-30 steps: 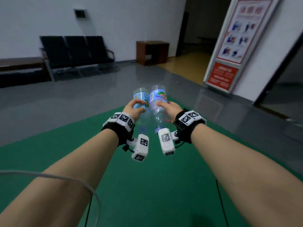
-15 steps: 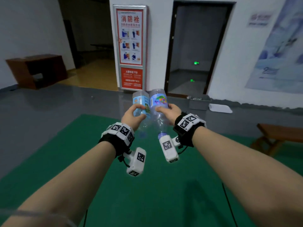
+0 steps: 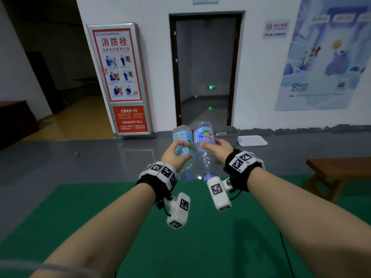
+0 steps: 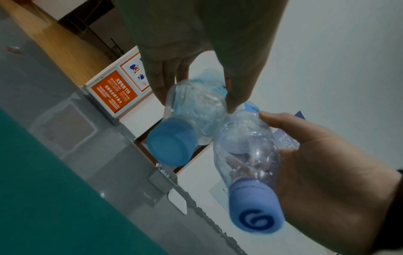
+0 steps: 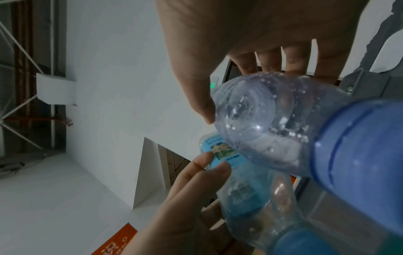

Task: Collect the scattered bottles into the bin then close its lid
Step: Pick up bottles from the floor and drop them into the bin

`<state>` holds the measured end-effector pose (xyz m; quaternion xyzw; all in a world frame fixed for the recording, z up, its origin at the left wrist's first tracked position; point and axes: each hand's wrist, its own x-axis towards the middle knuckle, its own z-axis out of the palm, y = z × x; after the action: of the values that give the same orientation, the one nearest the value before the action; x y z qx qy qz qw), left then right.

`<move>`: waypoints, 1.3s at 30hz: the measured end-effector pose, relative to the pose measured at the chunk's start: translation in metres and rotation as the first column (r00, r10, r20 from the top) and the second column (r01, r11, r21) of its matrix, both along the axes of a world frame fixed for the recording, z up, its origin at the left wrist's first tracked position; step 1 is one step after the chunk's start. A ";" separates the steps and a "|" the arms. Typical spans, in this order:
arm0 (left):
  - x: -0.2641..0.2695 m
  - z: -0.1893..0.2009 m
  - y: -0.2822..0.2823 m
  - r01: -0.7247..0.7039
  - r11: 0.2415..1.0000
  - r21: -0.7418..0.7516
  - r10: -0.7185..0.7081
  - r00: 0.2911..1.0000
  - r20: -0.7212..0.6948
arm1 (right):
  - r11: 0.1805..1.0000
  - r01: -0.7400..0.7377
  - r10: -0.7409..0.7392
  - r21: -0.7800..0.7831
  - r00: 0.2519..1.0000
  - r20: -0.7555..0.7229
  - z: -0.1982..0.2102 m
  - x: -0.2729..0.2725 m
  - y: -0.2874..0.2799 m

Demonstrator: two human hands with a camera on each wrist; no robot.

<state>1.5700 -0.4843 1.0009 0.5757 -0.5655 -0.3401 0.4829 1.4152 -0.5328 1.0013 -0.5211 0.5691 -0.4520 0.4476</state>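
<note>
— What am I wearing on the arms?

— Both forearms bare. I have a black strap on each wrist, faced with white blocks printed with black square markers. A white camera box [image 3: 178, 210] hangs under my left wrist, another [image 3: 218, 193] under my right, each with a marker and a thin black cable.

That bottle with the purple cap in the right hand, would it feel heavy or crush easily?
Probably light: the purple-capped bottle looks see-through and empty, with only droplets inside. Its thin clear wall likely dents under a firm squeeze. Being round, it would probably roll if set down on its side.
</note>
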 end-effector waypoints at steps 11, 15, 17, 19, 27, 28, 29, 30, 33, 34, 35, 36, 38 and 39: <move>-0.025 -0.003 -0.290 0.077 0.997 0.013 -0.075 0.986 -0.151 | 0.999 0.052 -0.053 -0.016 0.996 -0.066 -0.003 -0.042 -0.269; -0.041 -0.023 -0.406 0.071 0.996 0.050 -0.056 0.964 -0.261 | 0.988 0.155 -0.151 0.020 0.980 -0.130 -0.029 -0.066 -0.375; -0.051 -0.029 -0.472 0.068 0.994 0.085 -0.043 0.964 -0.262 | 0.979 0.201 -0.195 0.022 0.967 -0.164 -0.029 -0.080 -0.431; -0.060 -0.021 -0.531 0.058 0.990 0.128 -0.024 0.967 -0.255 | 0.973 0.230 -0.224 0.004 0.951 -0.212 -0.014 -0.098 -0.478; -0.127 0.010 -0.772 0.170 0.978 0.123 -0.137 0.962 -0.235 | 0.899 0.431 -0.437 -0.075 0.882 -0.175 0.034 -0.174 -0.691; -0.135 0.001 -0.795 0.183 0.973 0.140 -0.150 0.965 -0.217 | 0.893 0.449 -0.449 -0.046 0.876 -0.175 0.022 -0.177 -0.710; -0.140 -0.010 -0.819 0.196 0.968 0.158 -0.163 0.966 -0.202 | 0.890 0.456 -0.452 -0.020 0.874 -0.178 0.008 -0.182 -0.731; -0.144 -0.022 -0.843 0.209 0.962 0.172 -0.176 0.965 -0.193 | 0.884 0.466 -0.455 0.021 0.871 -0.186 -0.007 -0.185 -0.754; -0.149 -0.054 -0.921 0.212 0.954 0.212 -0.177 0.969 -0.172 | 0.864 0.491 -0.468 0.108 0.864 -0.183 -0.050 -0.203 -0.839; -0.149 -0.061 -0.952 0.195 0.955 0.224 -0.158 0.973 -0.170 | 0.857 0.497 -0.474 0.134 0.864 -0.169 -0.060 -0.208 -0.872; -0.149 -0.068 -0.985 0.173 0.956 0.236 -0.136 0.976 -0.168 | 0.859 0.491 -0.471 0.147 0.869 -0.149 -0.067 -0.212 -0.905; -0.149 -0.073 -1.018 0.153 0.956 0.249 -0.115 0.980 -0.162 | 0.861 0.485 -0.470 0.152 0.874 -0.120 -0.072 -0.215 -0.939; -0.148 -0.078 -1.082 0.123 0.955 0.269 -0.093 0.988 -0.123 | 0.864 0.478 -0.469 0.157 0.878 -0.090 -0.077 -0.214 -1.008; -0.146 -0.076 -1.115 0.111 0.955 0.275 -0.086 0.991 -0.100 | 0.866 0.471 -0.465 0.165 0.882 -0.076 -0.078 -0.214 -1.046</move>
<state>1.4236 -1.5991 0.9248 0.5938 -0.5181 -0.4651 0.4033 1.2016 -1.5787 0.9229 -0.3328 0.7240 -0.4855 0.3598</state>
